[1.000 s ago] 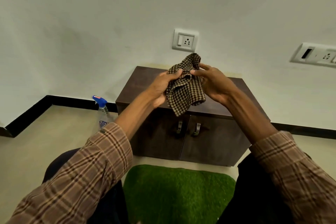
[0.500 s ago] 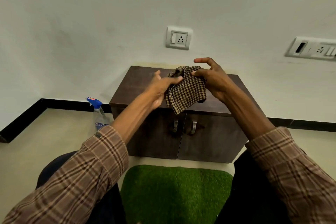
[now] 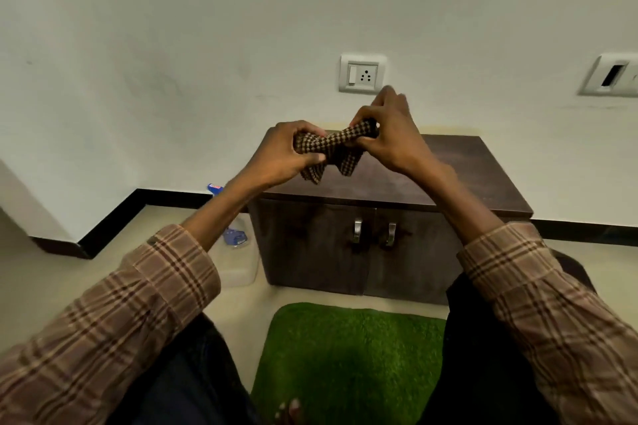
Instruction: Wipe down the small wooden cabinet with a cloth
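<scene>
Gripping checked cloth (image 3: 336, 148) bunched between both hands above cabinet (image 3: 459, 176) top, not touching it | left hand (image 3: 286, 152) fingers curled tight round one end | right hand (image 3: 386, 134) pinching other end | spray bottle (image 3: 234, 235) on floor left of cabinet | green mat (image 3: 348, 355) in front

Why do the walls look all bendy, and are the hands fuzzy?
Head view: the wide lens curves the black skirting strip and wall; the left hand and right hand gripping the brown checked cloth are slightly motion-blurred; soft, even lighting, no glare.
</scene>
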